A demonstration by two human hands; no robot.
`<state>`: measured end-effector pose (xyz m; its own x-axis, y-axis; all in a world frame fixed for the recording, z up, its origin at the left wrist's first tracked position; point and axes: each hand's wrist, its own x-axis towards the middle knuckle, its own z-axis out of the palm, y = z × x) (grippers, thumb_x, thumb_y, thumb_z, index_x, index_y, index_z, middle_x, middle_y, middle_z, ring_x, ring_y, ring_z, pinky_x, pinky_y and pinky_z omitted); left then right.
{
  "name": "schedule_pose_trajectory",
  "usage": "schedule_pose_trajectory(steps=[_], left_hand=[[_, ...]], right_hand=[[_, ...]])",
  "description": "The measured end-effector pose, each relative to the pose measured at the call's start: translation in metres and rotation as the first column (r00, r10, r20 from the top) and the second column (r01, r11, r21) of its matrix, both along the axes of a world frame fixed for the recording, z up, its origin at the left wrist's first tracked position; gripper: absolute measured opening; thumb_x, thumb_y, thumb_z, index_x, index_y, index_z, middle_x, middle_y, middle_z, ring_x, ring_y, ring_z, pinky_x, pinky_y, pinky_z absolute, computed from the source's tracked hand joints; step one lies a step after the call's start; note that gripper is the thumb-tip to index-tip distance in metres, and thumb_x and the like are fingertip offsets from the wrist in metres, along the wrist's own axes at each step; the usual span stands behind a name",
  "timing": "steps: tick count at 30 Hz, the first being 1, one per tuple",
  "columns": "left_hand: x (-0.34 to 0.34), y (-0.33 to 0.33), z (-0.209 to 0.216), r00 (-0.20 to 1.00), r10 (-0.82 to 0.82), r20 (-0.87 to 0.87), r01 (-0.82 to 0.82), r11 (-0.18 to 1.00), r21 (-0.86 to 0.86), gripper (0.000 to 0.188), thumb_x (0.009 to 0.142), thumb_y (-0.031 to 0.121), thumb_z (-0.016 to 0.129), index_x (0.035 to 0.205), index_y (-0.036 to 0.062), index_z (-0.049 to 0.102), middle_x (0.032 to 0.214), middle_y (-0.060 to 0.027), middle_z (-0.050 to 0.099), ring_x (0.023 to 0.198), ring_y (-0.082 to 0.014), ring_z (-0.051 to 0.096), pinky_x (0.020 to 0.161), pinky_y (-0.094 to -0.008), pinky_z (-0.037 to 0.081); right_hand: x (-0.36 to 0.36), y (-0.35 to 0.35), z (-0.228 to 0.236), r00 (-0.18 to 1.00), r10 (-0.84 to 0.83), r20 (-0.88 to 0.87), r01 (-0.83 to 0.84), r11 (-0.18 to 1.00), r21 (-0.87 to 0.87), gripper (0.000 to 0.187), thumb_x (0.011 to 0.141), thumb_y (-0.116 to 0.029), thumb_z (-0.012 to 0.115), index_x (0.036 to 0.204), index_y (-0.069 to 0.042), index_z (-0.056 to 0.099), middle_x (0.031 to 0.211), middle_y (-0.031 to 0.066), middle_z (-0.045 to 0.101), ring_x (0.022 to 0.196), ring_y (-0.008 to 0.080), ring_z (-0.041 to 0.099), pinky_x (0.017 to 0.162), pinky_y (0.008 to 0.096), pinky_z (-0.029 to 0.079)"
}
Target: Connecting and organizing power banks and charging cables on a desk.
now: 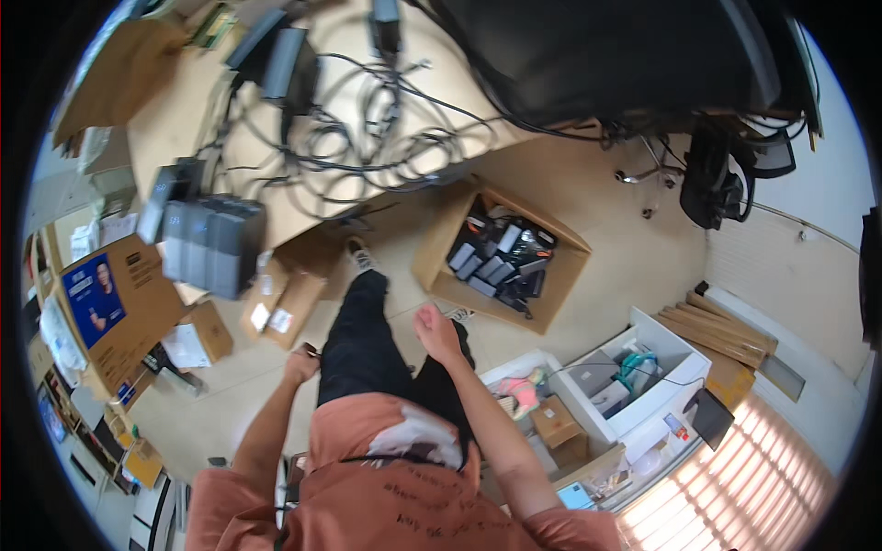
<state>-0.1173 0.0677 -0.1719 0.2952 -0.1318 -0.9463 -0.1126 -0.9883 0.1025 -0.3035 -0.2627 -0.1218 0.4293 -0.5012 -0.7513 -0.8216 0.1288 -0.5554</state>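
Note:
My left hand [301, 364] hangs low beside my left thigh, its fingers curled around a small dark thing too small to name. My right hand [435, 332] is in front of my right leg, loosely closed, with nothing showing in it. Ahead of the right hand an open cardboard box [562, 285] stands on the floor. Inside lie several dark grey, block-shaped devices [496, 268], some with orange marks. Neither hand touches the box.
A wooden desk [184, 119] ahead carries tangled black cables [367, 165], dark box-shaped devices [216, 243] and a large black monitor [606, 55]. Cartons [285, 303] lie on the floor at left. White drawers [671, 367] stand open at right. A black chair [712, 174] is farther off.

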Motion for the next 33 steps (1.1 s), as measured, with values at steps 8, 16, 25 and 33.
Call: schedule_pose_trajectory(steps=[8,16,25,33], left_hand=[[-0.086,-0.179,-0.061,0.961,-0.221,0.165,0.201,0.971,0.131,0.068,0.095,0.056,0.057,0.145,0.0111,0.049,0.145,-0.0252,0.050,0.129,-0.0474,0.053,0.109,-0.0519,0.045],[-0.123,-0.146,-0.094,0.858,-0.183,0.480,0.327,0.915,-0.235,0.036,0.087,0.017,0.057,0.120,0.0044,0.062,0.132,-0.0215,0.057,0.123,-0.0437,0.053,0.107,-0.0519,0.042],[-0.120,-0.152,-0.087,0.879,-0.139,0.457,0.256,0.945,-0.205,0.040,0.081,0.013,0.051,0.118,0.0012,0.063,0.135,-0.0249,0.055,0.125,-0.0450,0.052,0.111,-0.0491,0.040],[-0.109,-0.153,-0.095,0.887,-0.144,0.440,0.271,0.932,-0.241,0.041,0.080,0.014,0.052,0.117,0.0015,0.064,0.133,-0.0252,0.057,0.125,-0.0441,0.053,0.111,-0.0490,0.040]], right_hand=[[-0.296,-0.071,-0.208,0.913,-0.127,-0.389,0.089,0.989,-0.114,0.023,0.093,-0.028,0.062,0.106,-0.010,0.066,0.084,0.0123,0.074,0.077,0.0278,0.075,0.074,0.0410,0.057],[-0.257,-0.201,-0.401,0.926,0.083,-0.368,-0.248,0.868,-0.430,0.057,0.085,-0.020,0.073,0.136,-0.006,0.053,0.138,0.0179,0.057,0.131,0.0358,0.052,0.105,0.0460,0.047],[-0.254,-0.192,-0.478,0.617,0.306,-0.725,-0.603,0.775,-0.187,0.094,0.072,-0.032,0.088,0.146,0.000,0.040,0.153,0.0214,0.042,0.143,0.0356,0.039,0.116,0.0427,0.040],[-0.295,-0.221,-0.497,0.794,0.193,-0.577,-0.481,0.780,-0.400,0.098,0.067,-0.032,0.089,0.146,-0.003,0.040,0.144,0.0204,0.048,0.138,0.0411,0.040,0.111,0.0499,0.041]])
